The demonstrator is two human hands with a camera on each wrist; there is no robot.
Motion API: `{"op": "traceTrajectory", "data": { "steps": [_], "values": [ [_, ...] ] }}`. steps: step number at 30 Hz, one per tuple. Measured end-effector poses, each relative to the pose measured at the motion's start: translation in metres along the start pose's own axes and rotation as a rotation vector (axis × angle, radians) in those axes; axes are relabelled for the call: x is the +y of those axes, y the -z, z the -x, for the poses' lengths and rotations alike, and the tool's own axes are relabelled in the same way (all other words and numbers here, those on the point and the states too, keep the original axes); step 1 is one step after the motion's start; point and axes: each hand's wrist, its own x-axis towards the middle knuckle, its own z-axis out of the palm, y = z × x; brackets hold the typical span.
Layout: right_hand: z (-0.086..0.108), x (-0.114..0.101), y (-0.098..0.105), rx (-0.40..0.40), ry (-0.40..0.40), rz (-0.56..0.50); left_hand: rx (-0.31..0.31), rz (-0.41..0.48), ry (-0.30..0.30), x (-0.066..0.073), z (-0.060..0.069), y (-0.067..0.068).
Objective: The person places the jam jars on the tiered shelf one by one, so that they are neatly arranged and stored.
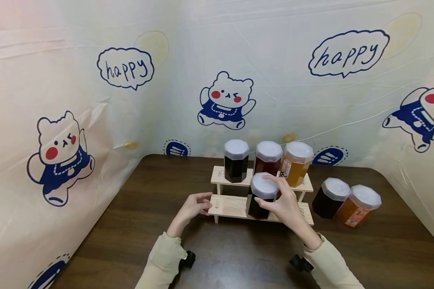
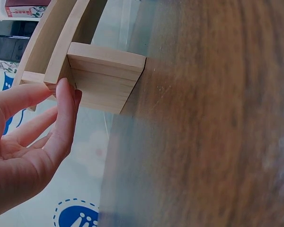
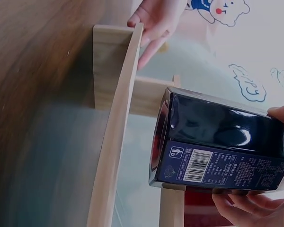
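Note:
A dark jar (image 1: 256,205) with a frosted white lid is gripped by my right hand (image 1: 286,204), thumb on one side and fingers on the other. The jar is over the lower step of a two-step wooden rack (image 1: 228,205). In the right wrist view, a navy label with a barcode (image 3: 197,165) shows on the jar, and its base appears apart from the lower plank. My left hand (image 1: 192,207) pinches the left end of the lower plank; in the left wrist view, thumb and forefinger meet at the plank's corner (image 2: 59,71).
On the upper step stand a black jar (image 1: 236,166), a dark red jar (image 1: 265,163) and an amber jar (image 1: 295,170). Right of the rack, another dark jar (image 1: 327,202) and an orange jar (image 1: 354,210) stand on the brown table (image 1: 148,180). A printed curtain (image 1: 275,108) hangs behind.

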Motion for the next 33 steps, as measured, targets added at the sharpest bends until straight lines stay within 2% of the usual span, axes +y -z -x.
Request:
{"op": "traceTrajectory", "data": {
  "steps": [8, 16, 26, 33],
  "values": [
    [-0.005, -0.002, -0.017, -0.001, 0.023, -0.042, -0.019, 0.012, -0.015, 0.001, 0.0, 0.001],
    [-0.008, -0.007, -0.031, -0.015, -0.007, -0.059, -0.019, 0.011, -0.009, 0.001, 0.001, 0.001],
    [-0.013, -0.009, -0.05, -0.024, 0.011, -0.066, -0.024, 0.038, -0.013, 0.0, -0.001, 0.002],
    [-0.015, -0.01, -0.06, -0.055, -0.014, -0.073, -0.056, 0.049, -0.036, 0.012, 0.007, 0.001]
  ]
}}
